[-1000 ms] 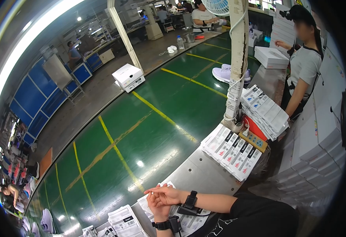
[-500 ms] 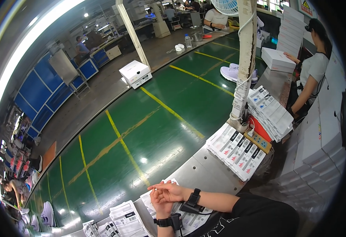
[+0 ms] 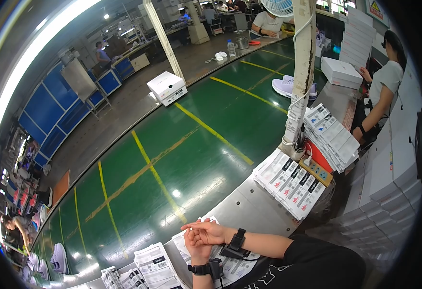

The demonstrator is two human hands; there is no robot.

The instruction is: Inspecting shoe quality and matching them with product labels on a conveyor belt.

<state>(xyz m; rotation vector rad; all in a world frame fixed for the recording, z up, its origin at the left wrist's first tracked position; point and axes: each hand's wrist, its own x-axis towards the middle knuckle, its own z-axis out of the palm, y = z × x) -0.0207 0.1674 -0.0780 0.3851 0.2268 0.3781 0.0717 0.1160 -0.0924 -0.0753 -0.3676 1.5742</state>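
My left hand point(image 3: 198, 250) is raised from the lower edge, palm showing, above printed paper sheets point(image 3: 240, 269). My right hand point(image 3: 210, 232) reaches in from the right and lies across its fingers, so the two hands touch. The right fingers stretch out to the left. Part of the left fingers is hidden behind the right hand; what shows looks loosely parted. Neither hand holds anything I can see. Each wrist wears a black strap with a small device. Left of my hands lie a stack of printed sheets point(image 3: 156, 264) and smaller folded bundles point(image 3: 124, 278).
A green conveyor belt point(image 3: 172, 168) with yellow lines curves past the metal ledge point(image 3: 232, 204). On it are a white shoebox point(image 3: 166, 87) and lilac shoes point(image 3: 283, 87). Right stand a post point(image 3: 301, 62), paper stacks point(image 3: 290, 185), a power strip point(image 3: 317, 172), piled white boxes point(image 3: 379, 183) and a co-worker point(image 3: 384, 91).
My hands keep the same pose. The view has shifted slightly. At the right, the co-worker's arm near the white box has moved a little.
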